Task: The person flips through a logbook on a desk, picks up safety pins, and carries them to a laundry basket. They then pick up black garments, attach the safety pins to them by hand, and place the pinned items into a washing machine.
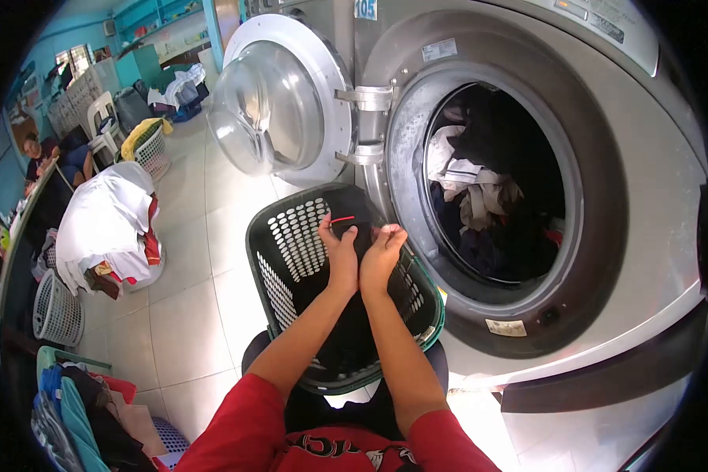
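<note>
Person's left hand [341, 256]: thumb and fingers partly curled, a small gap between, gripping a black garment [348, 208] of soft, matte cloth with a thin red line. Right hand [381, 256]: fingers bent nearly closed at the garment's edge; cannot tell whether they grip it. Wrists touch. Garment lies over the mouth of a dark green laundry basket [436, 320], moulded plastic, walls pierced with rounded holes. Just beside: front-loading washer [645, 228], grey-brown panel, round metal rim; crumpled white, beige and dark laundry [480, 194] inside. Door [271, 110] swung open, its clear bowl bulging outward. Floor [182, 334]: glossy pale tiles.
</note>
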`<state>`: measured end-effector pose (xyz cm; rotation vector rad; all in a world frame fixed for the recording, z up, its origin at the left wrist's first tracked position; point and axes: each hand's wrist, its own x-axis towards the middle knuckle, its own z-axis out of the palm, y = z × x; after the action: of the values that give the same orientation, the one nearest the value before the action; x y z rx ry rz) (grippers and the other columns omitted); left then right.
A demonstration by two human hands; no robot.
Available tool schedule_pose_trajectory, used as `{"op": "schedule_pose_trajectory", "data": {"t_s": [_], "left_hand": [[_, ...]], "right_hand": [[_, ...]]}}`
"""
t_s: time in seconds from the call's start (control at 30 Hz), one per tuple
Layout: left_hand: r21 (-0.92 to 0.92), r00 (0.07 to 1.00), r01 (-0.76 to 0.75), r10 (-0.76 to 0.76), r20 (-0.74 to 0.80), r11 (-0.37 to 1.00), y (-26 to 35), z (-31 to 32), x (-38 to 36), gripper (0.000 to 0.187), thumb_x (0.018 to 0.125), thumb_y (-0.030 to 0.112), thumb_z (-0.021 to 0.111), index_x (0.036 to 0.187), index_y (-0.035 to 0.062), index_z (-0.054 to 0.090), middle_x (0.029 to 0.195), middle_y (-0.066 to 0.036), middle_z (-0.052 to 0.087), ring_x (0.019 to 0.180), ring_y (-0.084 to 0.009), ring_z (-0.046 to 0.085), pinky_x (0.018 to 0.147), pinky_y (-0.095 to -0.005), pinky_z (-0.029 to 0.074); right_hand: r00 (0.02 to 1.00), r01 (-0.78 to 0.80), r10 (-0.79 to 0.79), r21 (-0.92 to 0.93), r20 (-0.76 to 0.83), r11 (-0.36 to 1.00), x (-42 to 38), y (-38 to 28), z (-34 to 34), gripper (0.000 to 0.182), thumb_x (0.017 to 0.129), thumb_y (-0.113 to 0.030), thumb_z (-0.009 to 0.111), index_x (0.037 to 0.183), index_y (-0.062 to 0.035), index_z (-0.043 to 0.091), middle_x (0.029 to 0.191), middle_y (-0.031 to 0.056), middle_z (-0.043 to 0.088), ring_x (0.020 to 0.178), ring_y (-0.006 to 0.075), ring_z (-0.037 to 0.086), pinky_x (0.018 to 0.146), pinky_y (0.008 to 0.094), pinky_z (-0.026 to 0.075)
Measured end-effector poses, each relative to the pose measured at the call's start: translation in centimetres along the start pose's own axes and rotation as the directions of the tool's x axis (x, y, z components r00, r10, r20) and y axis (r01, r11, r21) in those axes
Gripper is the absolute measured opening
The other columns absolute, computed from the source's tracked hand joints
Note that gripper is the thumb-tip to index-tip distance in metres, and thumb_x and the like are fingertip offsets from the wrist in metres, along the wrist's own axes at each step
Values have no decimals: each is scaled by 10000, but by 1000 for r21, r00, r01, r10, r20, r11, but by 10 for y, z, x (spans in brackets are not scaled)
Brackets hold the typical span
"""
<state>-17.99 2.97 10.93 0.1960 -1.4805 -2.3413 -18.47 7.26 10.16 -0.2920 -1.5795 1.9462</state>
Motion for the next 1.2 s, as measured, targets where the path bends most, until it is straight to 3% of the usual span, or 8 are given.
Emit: {"op": "schedule_pose_trajectory", "data": {"t_s": [0.27,0.33,0.4,0.6,0.73,0.97,1.03,1.2], "left_hand": [[34,984,-79,72,166,996,26,-23,9,629,808,224,536,1306,89,175,1310,-113,239,1195,-228,282,950,-332,288],[-212,912,297,-212,351,931,30,-39,24,575,816,377,515,1272,99,300,1294,-99,345,1163,-220,368,971,-407,280],[-163,623,680,-445,643,715,39,-58,35,441,823,297,525,1194,94,403,1182,-95,479,1063,-223,478,900,-406,377],[28,668,594,-512,540,804,39,-82,21,420,767,85,580,1163,94,438,1062,-47,546,916,-202,559,752,-364,477],[96,814,467,-469,342,879,33,-92,22,361,762,26,550,1111,26,457,996,-60,553,870,-180,568,696,-328,514],[-113,874,454,-417,250,884,29,-82,7,292,842,184,465,1086,24,472,1004,-73,555,936,-219,548,770,-378,493],[-125,886,446,-417,202,886,26,-85,6,308,858,220,434,1094,24,465,1029,-78,549,955,-225,540,791,-390,480],[-82,893,433,-416,172,897,10,-98,10,327,884,257,377,1094,23,465,1084,-87,538,978,-224,535,802,-393,474]], "right_hand": [[990,-37,6,222,139,974,15,-6,-18,110,896,-182,423,900,-73,434,717,15,455,650,84,438,631,225,372],[985,-64,14,290,170,955,20,-7,-20,104,891,-182,431,901,-79,444,702,4,451,638,73,421,610,218,356],[920,-13,-45,144,390,989,27,-10,-27,110,892,-187,427,906,-80,447,686,-7,440,633,69,416,601,213,351],[832,11,-2,-13,555,1000,53,-3,-46,102,898,-215,407,932,-120,427,890,29,578,669,69,461,597,212,368],[919,98,-53,-95,392,991,102,-2,-97,58,832,-38,439,862,-51,487,786,35,588,654,119,514,553,248,416],[939,-5,249,-715,238,699,147,36,-142,73,689,-71,532,640,-34,572,527,37,541,447,102,496,435,228,390],[904,50,378,-928,199,370,157,69,-144,71,655,-45,538,599,-30,579,519,62,559,458,135,545,461,251,435],[924,66,338,-945,179,320,152,83,-149,78,655,-32,533,613,-29,599,559,81,588,501,159,585,520,271,479]]}}
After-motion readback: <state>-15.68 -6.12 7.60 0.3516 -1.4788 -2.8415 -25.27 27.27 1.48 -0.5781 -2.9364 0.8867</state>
